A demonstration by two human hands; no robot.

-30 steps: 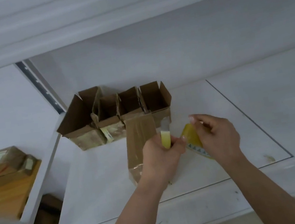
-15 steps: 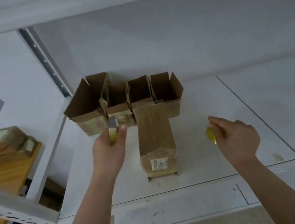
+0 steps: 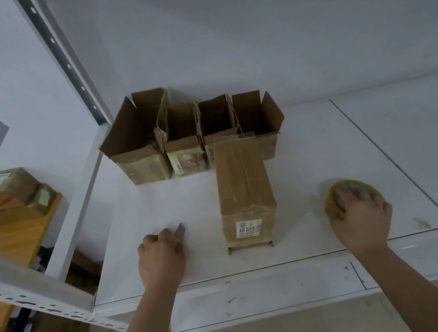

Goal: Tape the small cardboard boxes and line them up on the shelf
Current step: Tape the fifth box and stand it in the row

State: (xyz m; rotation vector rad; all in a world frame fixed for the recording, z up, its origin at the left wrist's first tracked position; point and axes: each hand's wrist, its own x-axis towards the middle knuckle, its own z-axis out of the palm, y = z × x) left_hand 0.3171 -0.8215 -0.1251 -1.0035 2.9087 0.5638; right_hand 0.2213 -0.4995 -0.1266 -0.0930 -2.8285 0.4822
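A closed, taped cardboard box with a white label stands alone in the middle of the white shelf. Behind it, several open cardboard boxes stand side by side against the back wall. My left hand rests low on the shelf to the left of the taped box and grips a small cutter, whose tip sticks out past my fingers. My right hand lies on the shelf to the right of the box, fingers curled over a yellow tape roll that lies flat.
A white metal upright with slots bounds the shelf on the left. Beyond it a wooden surface carries closed cardboard boxes. The shelf's front edge runs below my hands. A seam divides the shelf board on the right.
Both hands have moved apart and down onto the shelf: the left with the cutter to the left of the taped box, the right with the tape roll to its right. The box now stands alone.
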